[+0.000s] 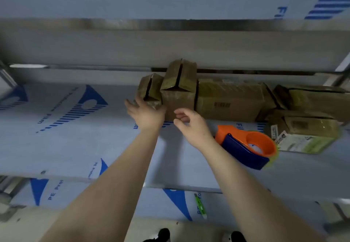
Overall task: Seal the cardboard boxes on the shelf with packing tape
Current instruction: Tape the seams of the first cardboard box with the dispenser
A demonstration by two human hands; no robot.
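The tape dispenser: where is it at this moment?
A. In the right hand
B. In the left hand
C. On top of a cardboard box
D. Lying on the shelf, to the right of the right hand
D: the orange and blue tape dispenser lies on the shelf, just right of the right hand, and neither that hand nor the left hand holds it.

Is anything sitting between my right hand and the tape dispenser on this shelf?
Nothing visible. The tape dispenser lies on the shelf just right of the right hand, with nothing lying between them.
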